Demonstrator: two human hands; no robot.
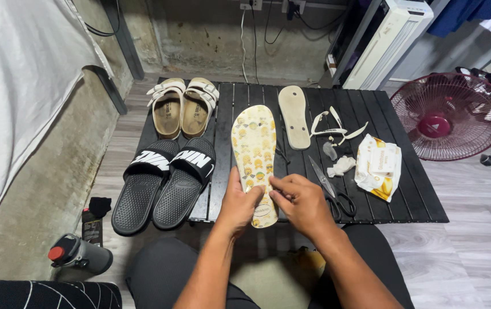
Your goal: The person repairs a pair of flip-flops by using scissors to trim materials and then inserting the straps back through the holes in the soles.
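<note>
At far left, on the floor beside you, a grey bottle (79,254) with a red cap lies on its side, with a small dark can (91,226) just above it. On the left end of the black slatted bench (411,197) sit two pairs of footwear: black slides (164,183) with white lettering nearest you, and tan sandals (183,106) with white buckled straps behind them.

At centre, your left hand (238,204) grips the heel end of a yellow patterned flip-flop sole (254,151), thumb on top and fingers curled under its left edge. The sole runs away from you, its toe end resting on the bench and its heel lifted over the near edge between your two hands. Your right hand (301,204) meets it from the right, thumb and forefinger pressed together in a pinch at the sole's right edge near the heel; what they pinch is too small to tell.

To the right, a second plain pale sole (294,116) lies flat farther back. Beside it lie loose white straps (335,128), a crumpled tissue (341,166), black-handled scissors (330,189) just beside your right hand, and a soft pack of wipes (378,166). A red floor fan (449,116) stands off the bench at far right.
</note>
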